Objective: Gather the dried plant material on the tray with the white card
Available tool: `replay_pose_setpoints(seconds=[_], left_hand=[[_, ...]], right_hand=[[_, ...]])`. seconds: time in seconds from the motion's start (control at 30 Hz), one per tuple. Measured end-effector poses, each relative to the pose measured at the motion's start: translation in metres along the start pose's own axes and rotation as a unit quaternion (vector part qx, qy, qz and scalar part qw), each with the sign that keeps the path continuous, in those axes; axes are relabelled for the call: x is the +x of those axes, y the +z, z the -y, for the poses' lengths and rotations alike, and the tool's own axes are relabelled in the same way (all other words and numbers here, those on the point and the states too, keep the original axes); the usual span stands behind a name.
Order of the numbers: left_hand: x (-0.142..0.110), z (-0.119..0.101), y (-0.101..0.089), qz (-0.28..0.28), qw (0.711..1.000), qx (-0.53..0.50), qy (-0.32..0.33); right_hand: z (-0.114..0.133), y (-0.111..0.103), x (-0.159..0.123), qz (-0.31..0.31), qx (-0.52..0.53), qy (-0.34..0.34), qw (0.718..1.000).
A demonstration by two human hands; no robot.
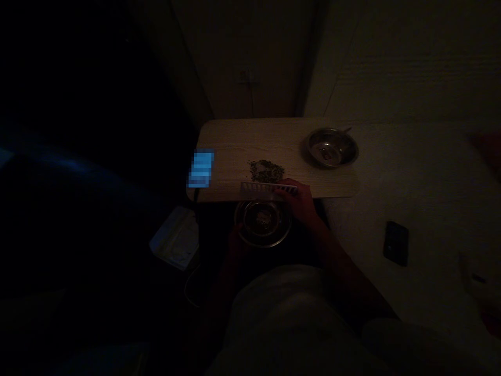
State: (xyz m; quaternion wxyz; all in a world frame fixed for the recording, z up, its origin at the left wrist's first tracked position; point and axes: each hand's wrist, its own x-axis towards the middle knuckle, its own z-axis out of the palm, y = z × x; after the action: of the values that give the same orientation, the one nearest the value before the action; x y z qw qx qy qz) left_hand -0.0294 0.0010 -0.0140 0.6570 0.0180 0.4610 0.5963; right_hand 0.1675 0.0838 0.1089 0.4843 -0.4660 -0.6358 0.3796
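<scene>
Right hand [299,197] grips strip [254,190], heap [266,171] at twelve o'clock; I'd hold bowl [268,244] close, six o'clock — left hand [237,239], grip unclear.

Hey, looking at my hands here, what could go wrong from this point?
Bits of the pile could miss the lower bowl, which sits below the table's front edge. That bowl might tip, as the left hand shows only at one side. In this dim light, the right hand, holding the slotted strip, could leave stray bits behind.
</scene>
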Motion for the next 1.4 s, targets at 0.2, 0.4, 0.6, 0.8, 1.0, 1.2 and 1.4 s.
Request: replay_pose_setpoints(seconds=[0.2,0.4,0.6,0.8,1.0,1.2,1.4], left_hand=[[-0.002,0.0,0.0,0.017,1.0,-0.023,0.001],[-0.005,-0.003,0.006,-0.001,1.0,-0.023,-0.018],[-0.005,-0.003,0.007,0.015,1.0,-0.023,-0.013],[-0.007,-0.004,0.008,0.004,1.0,-0.024,-0.012],[-0.008,-0.006,0.013,-0.035,0.999,-0.033,-0.021],[-0.008,-0.008,0.011,-0.011,0.999,-0.02,-0.033],[-0.007,-0.006,0.011,-0.005,0.999,-0.032,-0.019]], right_hand=[[0.002,0.0,0.0,-0.001,0.002,-0.006,1.0],[0.001,0.0,-0.001,-0.004,-0.006,-0.001,1.0],[0.005,0.0,-0.004,-0.01,0.01,0.006,1.0],[0.005,-0.02,0.003,-0.166,0.059,0.015,0.984],[0.004,-0.049,0.009,-0.243,0.011,-0.011,0.97],[-0.008,-0.062,0.009,-0.284,0.003,-0.006,0.959],[-0.006,-0.062,0.012,-0.311,0.003,-0.013,0.95]])
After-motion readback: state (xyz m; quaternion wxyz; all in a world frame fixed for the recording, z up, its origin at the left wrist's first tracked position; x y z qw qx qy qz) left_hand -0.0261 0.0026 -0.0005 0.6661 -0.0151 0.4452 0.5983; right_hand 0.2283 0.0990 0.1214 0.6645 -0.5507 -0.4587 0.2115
